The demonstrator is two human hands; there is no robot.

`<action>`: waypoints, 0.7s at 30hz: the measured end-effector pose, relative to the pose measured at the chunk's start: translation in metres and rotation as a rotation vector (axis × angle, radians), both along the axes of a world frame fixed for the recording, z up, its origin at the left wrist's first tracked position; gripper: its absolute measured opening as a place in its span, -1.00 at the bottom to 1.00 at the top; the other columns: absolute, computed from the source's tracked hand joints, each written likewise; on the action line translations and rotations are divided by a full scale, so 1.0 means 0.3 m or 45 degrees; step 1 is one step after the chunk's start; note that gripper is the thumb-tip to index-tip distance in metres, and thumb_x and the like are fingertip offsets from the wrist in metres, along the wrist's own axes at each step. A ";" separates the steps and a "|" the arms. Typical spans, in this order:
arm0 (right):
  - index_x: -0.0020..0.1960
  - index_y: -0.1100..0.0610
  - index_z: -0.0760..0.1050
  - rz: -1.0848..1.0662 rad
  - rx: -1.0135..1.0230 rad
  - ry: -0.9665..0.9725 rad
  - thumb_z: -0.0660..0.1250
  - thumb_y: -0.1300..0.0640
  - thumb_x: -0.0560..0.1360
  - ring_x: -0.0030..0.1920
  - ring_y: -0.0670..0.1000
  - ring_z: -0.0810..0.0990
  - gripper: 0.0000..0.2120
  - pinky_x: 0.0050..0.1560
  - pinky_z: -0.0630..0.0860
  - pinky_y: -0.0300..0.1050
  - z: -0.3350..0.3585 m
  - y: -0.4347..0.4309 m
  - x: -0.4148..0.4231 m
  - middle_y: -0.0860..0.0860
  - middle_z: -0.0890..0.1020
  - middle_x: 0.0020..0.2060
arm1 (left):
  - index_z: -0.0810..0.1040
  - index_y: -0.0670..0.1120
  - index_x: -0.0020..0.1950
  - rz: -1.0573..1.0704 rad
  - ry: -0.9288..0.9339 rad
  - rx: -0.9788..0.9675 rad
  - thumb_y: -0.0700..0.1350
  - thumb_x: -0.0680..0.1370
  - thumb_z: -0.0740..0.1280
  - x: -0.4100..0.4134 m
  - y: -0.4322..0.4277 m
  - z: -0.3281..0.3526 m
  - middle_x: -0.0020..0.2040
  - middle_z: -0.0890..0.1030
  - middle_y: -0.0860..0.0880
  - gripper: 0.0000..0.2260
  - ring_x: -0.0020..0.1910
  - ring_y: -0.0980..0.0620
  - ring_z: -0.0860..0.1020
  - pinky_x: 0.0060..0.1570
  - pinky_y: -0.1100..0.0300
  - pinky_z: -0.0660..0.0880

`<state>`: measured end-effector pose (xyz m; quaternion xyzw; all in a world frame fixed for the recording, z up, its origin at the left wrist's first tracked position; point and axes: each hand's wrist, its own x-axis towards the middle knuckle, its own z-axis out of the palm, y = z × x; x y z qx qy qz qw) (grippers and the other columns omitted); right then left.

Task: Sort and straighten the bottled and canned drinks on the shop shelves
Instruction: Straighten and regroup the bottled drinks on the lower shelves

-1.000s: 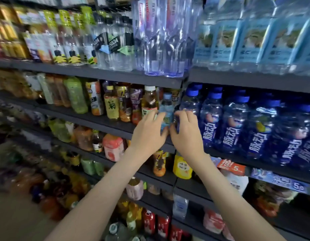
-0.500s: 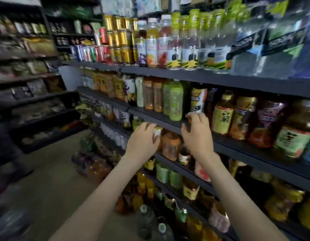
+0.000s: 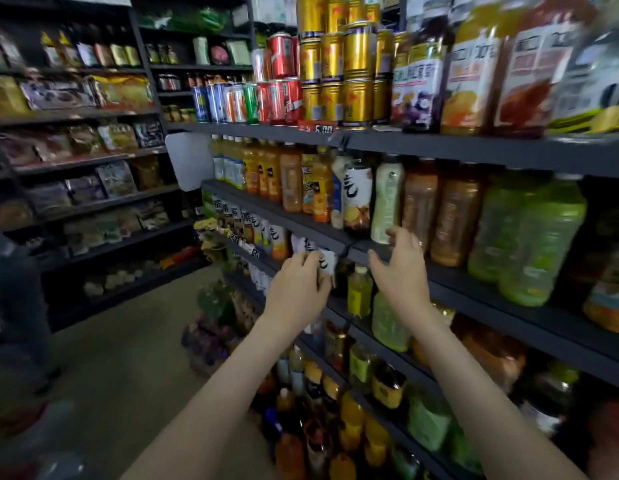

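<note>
Dark shop shelves [image 3: 450,147] run from the middle to the right, packed with bottled and canned drinks. Gold cans [image 3: 353,71] and red cans [image 3: 282,57] stand on the top shelf. Orange, white and green bottles fill the second shelf. My left hand [image 3: 297,289] is raised in front of a white-labelled bottle [image 3: 327,263] on the third shelf, fingers loosely curled near it; contact is unclear. My right hand [image 3: 400,268] hovers at the second shelf's front edge, fingers relaxed, just below a pale green bottle [image 3: 387,199].
Lower shelves hold yellow, green and orange bottles [image 3: 360,292]. Across the aisle on the left stand shelves of snack bags [image 3: 117,178]. The tan floor [image 3: 110,358] lies between them. A person's dark shape [image 3: 13,306] is at the far left.
The view has swung left along the shelves, from the blue water bottles to the juice and can section. Both hands left the small blue bottle and moved left with the view.
</note>
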<state>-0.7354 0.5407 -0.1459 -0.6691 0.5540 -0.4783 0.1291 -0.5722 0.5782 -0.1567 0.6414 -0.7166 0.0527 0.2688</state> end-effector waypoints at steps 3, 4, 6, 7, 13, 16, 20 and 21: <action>0.44 0.23 0.22 -0.063 0.052 -0.129 0.32 0.10 0.54 0.33 0.12 0.35 -0.46 0.29 0.34 -0.07 -0.012 -0.198 0.099 0.15 0.37 0.32 | 0.33 -0.08 0.41 -0.057 0.010 0.005 -0.04 0.61 0.20 0.109 -0.202 0.021 0.33 0.41 -0.06 -0.63 0.31 -0.06 0.37 0.09 0.12 0.44; 0.45 0.24 0.20 -0.088 0.055 -0.160 0.33 0.09 0.54 0.34 0.13 0.34 -0.43 0.31 0.33 -0.06 -0.015 -0.262 0.129 0.17 0.35 0.33 | 0.32 -0.07 0.43 -0.074 0.002 0.004 -0.04 0.61 0.19 0.144 -0.269 0.026 0.34 0.40 -0.06 -0.62 0.31 -0.04 0.37 0.09 0.13 0.43; 0.47 0.26 0.15 -0.151 0.044 -0.225 0.35 0.10 0.53 0.37 0.15 0.31 -0.37 0.33 0.28 -0.10 -0.020 -0.377 0.188 0.20 0.32 0.36 | 0.29 -0.07 0.45 -0.116 -0.013 0.001 -0.02 0.62 0.18 0.208 -0.395 0.027 0.36 0.39 -0.04 -0.59 0.33 -0.03 0.35 0.14 0.15 0.41; 0.48 0.27 0.13 -0.188 0.038 -0.256 0.35 0.11 0.53 0.39 0.15 0.29 -0.35 0.32 0.25 -0.14 -0.027 -0.429 0.216 0.20 0.31 0.38 | 0.28 -0.07 0.46 -0.140 -0.015 0.000 -0.01 0.62 0.18 0.238 -0.453 0.021 0.37 0.38 -0.04 -0.58 0.34 -0.02 0.35 0.17 0.15 0.40; 0.47 0.31 0.12 -0.510 -0.063 -0.324 0.41 0.11 0.49 0.36 0.19 0.33 -0.28 0.28 0.26 -0.18 -0.094 -0.659 0.361 0.25 0.33 0.36 | 0.35 -0.06 0.41 -0.382 0.012 -0.018 -0.02 0.61 0.21 0.397 -0.768 -0.027 0.29 0.44 -0.05 -0.63 0.23 -0.04 0.44 0.02 0.13 0.45; 0.45 0.33 0.16 -0.726 -0.112 -0.372 0.44 0.06 0.46 0.35 0.17 0.35 -0.26 0.21 0.26 -0.24 -0.098 -0.739 0.416 0.25 0.38 0.33 | 0.39 -0.09 0.36 -0.577 -0.010 -0.075 -0.04 0.60 0.22 0.460 -0.897 -0.039 0.21 0.49 -0.08 -0.66 0.15 -0.07 0.48 -0.08 0.09 0.48; 0.38 0.31 0.26 -0.978 -0.059 -0.365 0.44 -0.07 0.43 0.26 0.20 0.45 -0.29 0.20 0.47 0.08 -0.092 -0.805 0.446 0.21 0.46 0.24 | 0.38 -0.10 0.37 -0.808 -0.012 0.003 -0.05 0.61 0.21 0.537 -0.995 -0.027 0.24 0.48 -0.11 -0.65 0.21 -0.11 0.45 0.04 0.01 0.48; 0.33 0.30 0.29 -1.017 -0.048 -0.333 0.44 -0.07 0.43 0.22 0.21 0.47 -0.33 0.15 0.50 0.12 -0.085 -0.815 0.447 0.21 0.49 0.19 | 0.38 -0.11 0.37 -0.859 -0.008 0.002 -0.05 0.61 0.21 0.551 -1.012 -0.021 0.24 0.48 -0.11 -0.65 0.21 -0.11 0.44 0.04 0.01 0.48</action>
